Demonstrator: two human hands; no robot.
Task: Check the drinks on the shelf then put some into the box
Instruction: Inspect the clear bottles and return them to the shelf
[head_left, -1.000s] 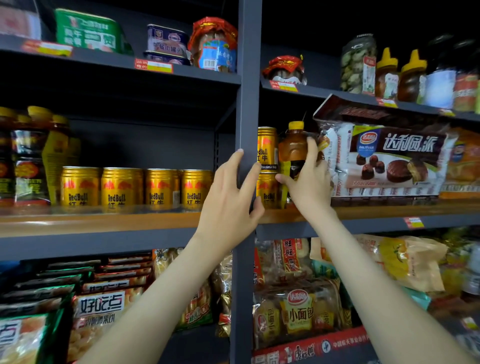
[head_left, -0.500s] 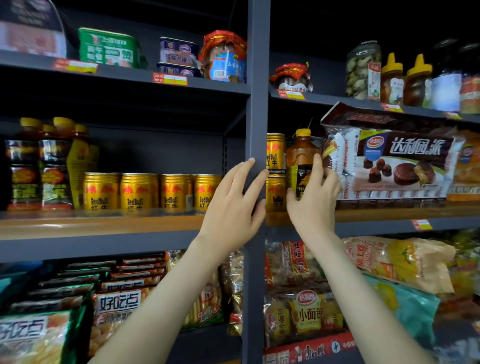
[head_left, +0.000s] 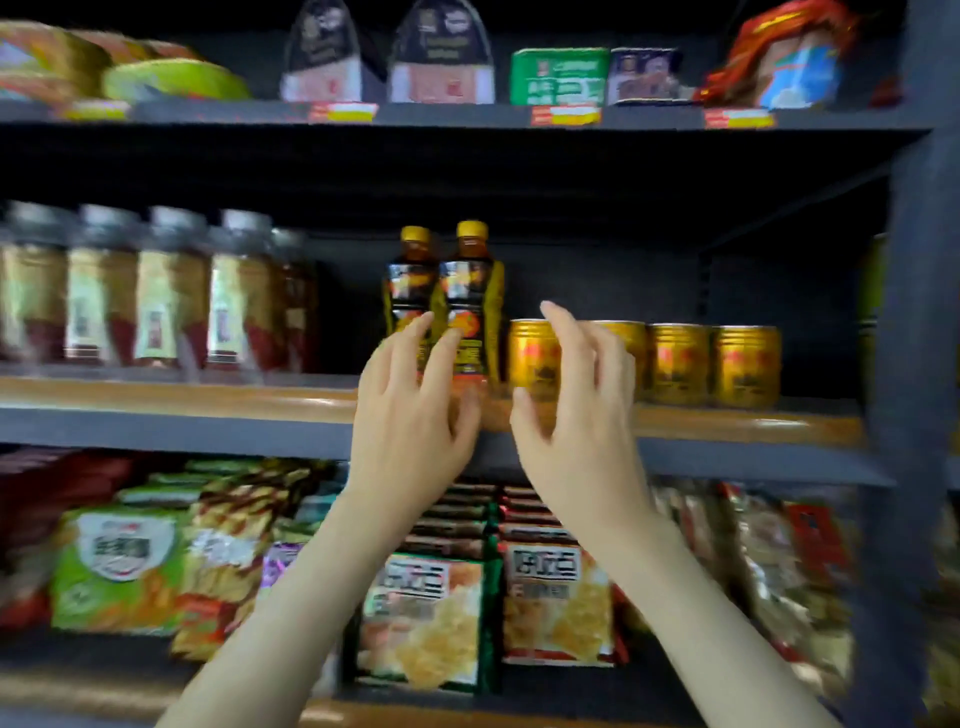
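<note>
Two dark drink bottles with yellow caps stand upright on the middle shelf. To their right runs a row of several gold Red Bull cans. My left hand is raised in front of the bottles with fingers spread, its fingertips over the lower labels; contact is blurred. My right hand hovers with loosely spread fingers in front of the leftmost cans and holds nothing. No box is in view.
Jars with grey lids fill the left of the middle shelf. Snack packets crowd the shelf below, and tins and wrapped goods sit on the shelf above. A dark upright post stands at the right.
The view has swung left from the bay right of the post. Both hands left the post and the bottle there and now hover before the bottles and cans in this bay.
</note>
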